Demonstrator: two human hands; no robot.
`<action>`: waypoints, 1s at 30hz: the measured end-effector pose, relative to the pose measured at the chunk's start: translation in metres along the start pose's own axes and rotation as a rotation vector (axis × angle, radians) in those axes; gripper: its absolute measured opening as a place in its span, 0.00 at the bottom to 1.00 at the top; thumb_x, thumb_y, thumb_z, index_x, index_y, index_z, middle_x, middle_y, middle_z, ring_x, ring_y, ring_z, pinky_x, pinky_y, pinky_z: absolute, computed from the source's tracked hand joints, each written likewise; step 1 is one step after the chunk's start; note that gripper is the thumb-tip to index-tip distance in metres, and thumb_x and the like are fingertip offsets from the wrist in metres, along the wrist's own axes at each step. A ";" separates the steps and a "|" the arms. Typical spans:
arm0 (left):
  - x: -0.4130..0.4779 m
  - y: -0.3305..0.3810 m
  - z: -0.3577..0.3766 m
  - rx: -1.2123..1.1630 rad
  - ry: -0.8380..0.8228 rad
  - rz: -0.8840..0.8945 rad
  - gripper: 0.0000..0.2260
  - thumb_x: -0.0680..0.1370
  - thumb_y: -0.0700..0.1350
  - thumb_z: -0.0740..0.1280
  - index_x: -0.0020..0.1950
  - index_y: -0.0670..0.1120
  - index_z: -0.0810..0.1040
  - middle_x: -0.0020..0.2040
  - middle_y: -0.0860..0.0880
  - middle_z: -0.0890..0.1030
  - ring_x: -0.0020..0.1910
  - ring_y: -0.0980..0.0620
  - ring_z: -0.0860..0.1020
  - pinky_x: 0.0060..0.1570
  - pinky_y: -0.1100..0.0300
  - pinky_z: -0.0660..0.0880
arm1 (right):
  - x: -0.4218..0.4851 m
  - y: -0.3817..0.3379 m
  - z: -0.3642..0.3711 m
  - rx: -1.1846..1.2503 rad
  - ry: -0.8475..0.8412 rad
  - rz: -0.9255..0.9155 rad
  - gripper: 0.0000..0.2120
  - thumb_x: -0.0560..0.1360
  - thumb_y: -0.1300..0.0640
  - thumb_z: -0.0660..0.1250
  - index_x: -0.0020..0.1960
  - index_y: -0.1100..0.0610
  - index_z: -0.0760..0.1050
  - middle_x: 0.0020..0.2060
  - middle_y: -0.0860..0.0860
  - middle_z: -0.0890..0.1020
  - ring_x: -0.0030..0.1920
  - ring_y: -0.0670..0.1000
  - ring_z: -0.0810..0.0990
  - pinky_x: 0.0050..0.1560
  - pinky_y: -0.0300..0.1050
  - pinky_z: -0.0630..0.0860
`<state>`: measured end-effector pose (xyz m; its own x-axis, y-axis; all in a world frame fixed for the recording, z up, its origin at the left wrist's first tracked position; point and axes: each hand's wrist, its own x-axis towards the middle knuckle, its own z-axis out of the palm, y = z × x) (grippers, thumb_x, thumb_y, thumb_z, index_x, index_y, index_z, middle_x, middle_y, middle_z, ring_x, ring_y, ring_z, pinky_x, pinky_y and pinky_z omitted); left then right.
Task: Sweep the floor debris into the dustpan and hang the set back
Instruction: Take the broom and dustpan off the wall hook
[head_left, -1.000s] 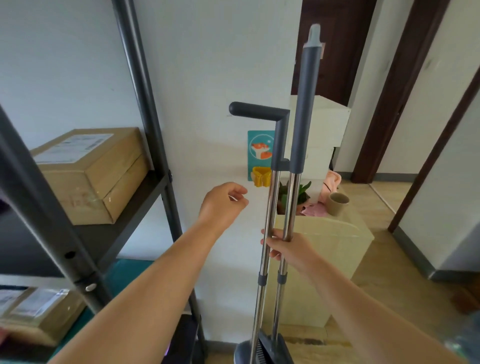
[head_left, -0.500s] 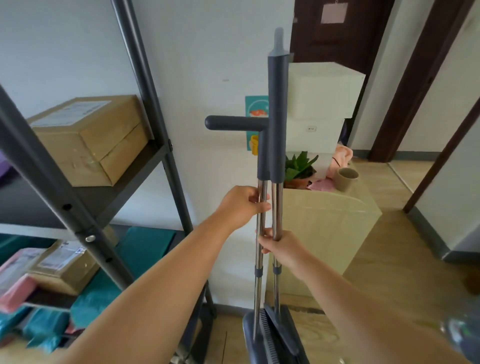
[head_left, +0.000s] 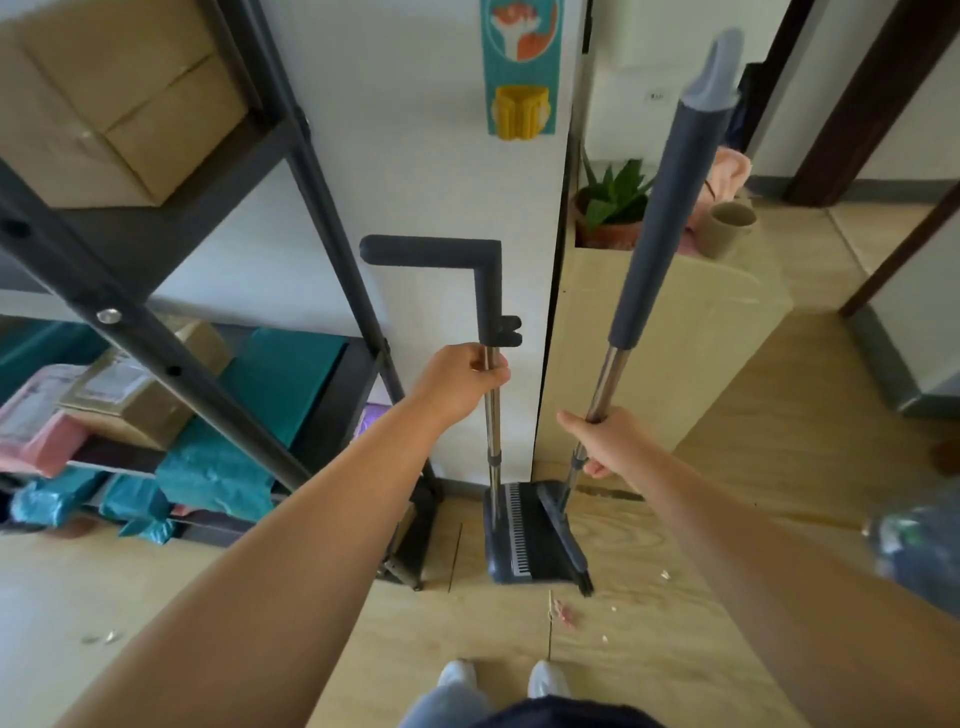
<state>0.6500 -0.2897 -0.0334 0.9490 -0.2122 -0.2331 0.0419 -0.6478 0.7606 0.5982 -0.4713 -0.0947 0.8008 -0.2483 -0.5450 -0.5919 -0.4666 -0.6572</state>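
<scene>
The dark grey dustpan (head_left: 524, 540) stands on the wooden floor by the white wall, its steel pole rising to an L-shaped grip (head_left: 441, 249). My left hand (head_left: 460, 382) is closed round that pole just under the grip. My right hand (head_left: 605, 434) holds the broom's (head_left: 667, 208) steel shaft below its long grey sleeve, and the broom leans off to the right. The broom head (head_left: 563, 535) lies against the pan's right side. Small bits of debris (head_left: 561, 613) are scattered on the floor in front of the pan. A yellow wall hook (head_left: 519, 111) is fixed high on the wall.
A black metal shelving unit (head_left: 322, 218) with cardboard boxes and teal parcels fills the left. A pale wooden cabinet (head_left: 670, 332) with a potted plant (head_left: 613, 208) and a cup stands right of the wall. More crumbs (head_left: 101, 638) lie at lower left. My shoes (head_left: 501, 675) are near the debris.
The broom has come apart from the dustpan pole and tilted right in my right hand. My left hand keeps the dustpan pole. The view has dropped toward the floor.
</scene>
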 end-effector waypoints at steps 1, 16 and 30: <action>0.000 -0.008 0.003 -0.002 -0.008 -0.016 0.12 0.79 0.47 0.66 0.61 0.44 0.79 0.57 0.47 0.80 0.58 0.49 0.77 0.63 0.50 0.74 | 0.002 0.005 0.004 0.064 -0.033 0.042 0.17 0.76 0.43 0.66 0.55 0.56 0.72 0.37 0.53 0.80 0.36 0.51 0.82 0.42 0.45 0.82; 0.024 -0.130 0.024 -0.027 0.031 -0.320 0.11 0.78 0.47 0.67 0.60 0.47 0.79 0.47 0.50 0.80 0.48 0.51 0.79 0.52 0.56 0.76 | 0.041 0.041 0.084 0.964 -0.225 0.420 0.17 0.81 0.64 0.56 0.69 0.66 0.67 0.68 0.67 0.70 0.67 0.66 0.72 0.62 0.58 0.75; 0.023 -0.212 0.048 0.023 0.033 -0.504 0.04 0.78 0.47 0.68 0.49 0.48 0.78 0.53 0.45 0.79 0.44 0.52 0.78 0.40 0.63 0.72 | 0.059 0.092 0.164 0.784 -0.279 0.634 0.27 0.75 0.72 0.66 0.72 0.67 0.61 0.62 0.71 0.70 0.45 0.59 0.83 0.29 0.41 0.80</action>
<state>0.6476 -0.1922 -0.2285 0.8217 0.1545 -0.5485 0.4913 -0.6797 0.5447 0.5757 -0.3894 -0.2729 0.3323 -0.0034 -0.9432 -0.8693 0.3869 -0.3077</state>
